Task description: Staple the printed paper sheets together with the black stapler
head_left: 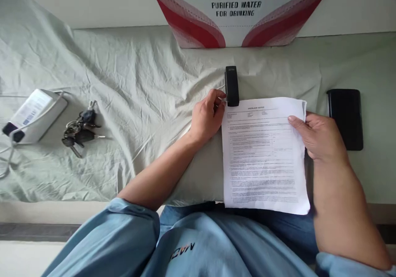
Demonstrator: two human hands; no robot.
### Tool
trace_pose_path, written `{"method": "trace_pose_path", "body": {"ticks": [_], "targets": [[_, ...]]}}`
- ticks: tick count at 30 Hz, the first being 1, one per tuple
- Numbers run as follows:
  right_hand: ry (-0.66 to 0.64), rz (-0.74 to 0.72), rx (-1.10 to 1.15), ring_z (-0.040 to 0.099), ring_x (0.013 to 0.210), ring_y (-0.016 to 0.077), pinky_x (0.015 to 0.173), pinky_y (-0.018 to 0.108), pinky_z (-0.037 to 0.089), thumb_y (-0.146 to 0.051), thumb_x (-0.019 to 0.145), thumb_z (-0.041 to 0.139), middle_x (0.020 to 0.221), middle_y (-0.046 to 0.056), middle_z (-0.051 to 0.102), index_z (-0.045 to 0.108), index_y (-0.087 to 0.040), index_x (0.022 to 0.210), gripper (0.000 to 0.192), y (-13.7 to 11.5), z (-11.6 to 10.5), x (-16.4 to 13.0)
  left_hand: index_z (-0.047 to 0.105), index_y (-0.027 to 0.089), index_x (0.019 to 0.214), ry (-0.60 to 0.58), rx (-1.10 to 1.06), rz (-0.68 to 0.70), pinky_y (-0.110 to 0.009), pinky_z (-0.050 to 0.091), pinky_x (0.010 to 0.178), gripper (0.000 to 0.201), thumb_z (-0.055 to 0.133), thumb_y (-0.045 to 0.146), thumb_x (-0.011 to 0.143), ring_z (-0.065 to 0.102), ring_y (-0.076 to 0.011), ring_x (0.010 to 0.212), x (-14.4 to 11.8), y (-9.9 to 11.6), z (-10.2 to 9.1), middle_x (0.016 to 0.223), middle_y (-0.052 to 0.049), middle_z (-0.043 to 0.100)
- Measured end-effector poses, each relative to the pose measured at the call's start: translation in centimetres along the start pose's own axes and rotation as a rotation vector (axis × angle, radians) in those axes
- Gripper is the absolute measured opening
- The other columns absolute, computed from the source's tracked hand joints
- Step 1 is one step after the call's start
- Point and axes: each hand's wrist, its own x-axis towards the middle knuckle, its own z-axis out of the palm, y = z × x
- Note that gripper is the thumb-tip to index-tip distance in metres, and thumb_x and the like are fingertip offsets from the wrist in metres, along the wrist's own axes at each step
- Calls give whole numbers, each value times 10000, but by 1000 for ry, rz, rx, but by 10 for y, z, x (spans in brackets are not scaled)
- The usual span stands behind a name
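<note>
Paper [260, 157] crosses the near edge of the desk [139, 62], right hand [323, 134] pinching it; left hand [206, 116] beside stapler [232, 86], grip unclear.

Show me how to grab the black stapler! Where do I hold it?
Probably by the middle of the stapler, coming from the left, where the left hand is. It's long and narrow, pointing away from the person, so pinch its two long sides. Its near end is at the paper's top left corner.
</note>
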Motion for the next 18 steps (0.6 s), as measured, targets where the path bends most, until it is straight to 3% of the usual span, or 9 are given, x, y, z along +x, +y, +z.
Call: {"method": "trace_pose_path", "body": {"ticks": [3, 7, 11, 16, 18], "targets": [[113, 15, 83, 702, 709, 188, 619, 326, 586, -780, 707, 1192, 811, 6, 855, 892, -264, 888, 624, -10, 6, -2, 758, 262, 1298, 15, 4, 34, -346, 585, 876, 205, 703, 167, 1124, 767, -185, 875, -1, -2, 0, 1079, -8, 912], [252, -39, 107, 593, 664, 142, 613, 309, 512, -768, 617, 1219, 702, -20, 739, 826, -244, 793, 678, -16, 11, 0, 759, 265, 1284, 10, -4, 43, -347, 615, 901, 203, 693, 172, 1116, 783, -185, 900, -2, -4, 1, 1085, -11, 918], [233, -16, 84, 516, 661, 115, 615, 293, 424, -736, 674, 1200, 671, -47, 688, 820, -236, 801, 641, -15, 11, 2, 763, 268, 1266, -2, -4, 35, -345, 634, 916, 201, 692, 165, 1108, 790, -188, 909, -1, -3, -1, 1079, -9, 917], [241, -23, 150, 653, 723, 170, 672, 337, 558, -715, 619, 1233, 774, 4, 811, 844, -253, 854, 649, -15, 13, 4, 768, 257, 1259, -3, -22, 45, -344, 621, 911, 186, 697, 179, 1106, 781, -187, 905, 0, -2, -2, 1069, -14, 914], [254, -36, 152, 628, 695, 171, 647, 345, 541, -728, 591, 1242, 730, -2, 775, 833, -265, 817, 658, -15, 14, 5, 769, 257, 1262, -2, -26, 48, -343, 607, 892, 193, 698, 177, 1102, 766, -184, 884, 0, -3, -2, 1040, -8, 901]]}}
